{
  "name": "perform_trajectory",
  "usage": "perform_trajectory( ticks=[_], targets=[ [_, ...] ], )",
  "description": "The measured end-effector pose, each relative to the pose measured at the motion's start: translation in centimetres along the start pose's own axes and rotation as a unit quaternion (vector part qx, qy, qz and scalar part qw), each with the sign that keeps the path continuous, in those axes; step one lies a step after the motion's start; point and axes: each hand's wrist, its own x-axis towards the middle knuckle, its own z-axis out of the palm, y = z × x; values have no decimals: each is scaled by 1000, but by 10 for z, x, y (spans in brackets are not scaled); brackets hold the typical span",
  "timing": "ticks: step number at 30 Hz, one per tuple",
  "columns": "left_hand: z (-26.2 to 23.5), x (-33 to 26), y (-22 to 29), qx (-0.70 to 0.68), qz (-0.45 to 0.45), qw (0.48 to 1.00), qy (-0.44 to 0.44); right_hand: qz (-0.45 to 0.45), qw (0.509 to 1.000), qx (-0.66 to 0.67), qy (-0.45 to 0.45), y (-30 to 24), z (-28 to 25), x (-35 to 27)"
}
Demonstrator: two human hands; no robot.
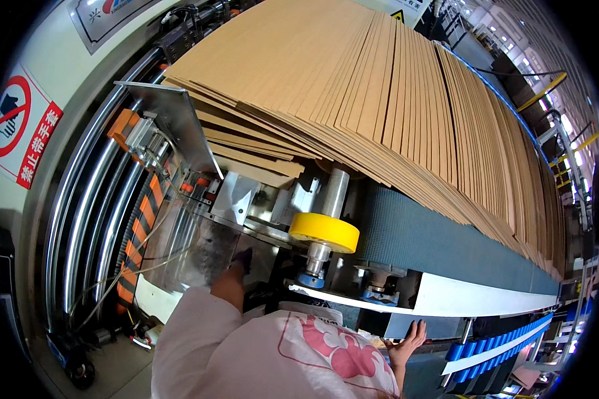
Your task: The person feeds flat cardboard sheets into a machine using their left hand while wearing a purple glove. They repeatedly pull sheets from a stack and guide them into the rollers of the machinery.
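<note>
On the dark green belt (399,229), brown cardboard sheets (406,113) lie overlapped in a long slanting row, beyond the yellow wheel (324,233). Your right hand (408,343) looks empty, fingers loosely spread, right by the grey panel (440,327) under the white rail (469,296); can't tell if it touches. Can't make out your left hand's state.

Looks down from head height, close and fisheye-wide, across the near edge of the conveyor belt (409,229), by its left end.
</note>
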Motion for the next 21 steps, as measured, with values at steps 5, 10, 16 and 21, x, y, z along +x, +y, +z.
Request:
perform_trajectory(
  ticks=[5,10,16,21],
  targets=[
    [-23,-90,-22,71,59,996,-15,15,1000,-7,-2,-2,-2,-5],
    [-34,-53,-12,36,54,997,-44,15,1000,-4,-13,-2,-4,-1],
    [12,-51,24,-29,115,992,-39,18,1000,-13,-18,2,0,-4],
    [61,-77,86,-150,114,962,-198,39,999,-8,-32,5,0,-6]
  ],
)
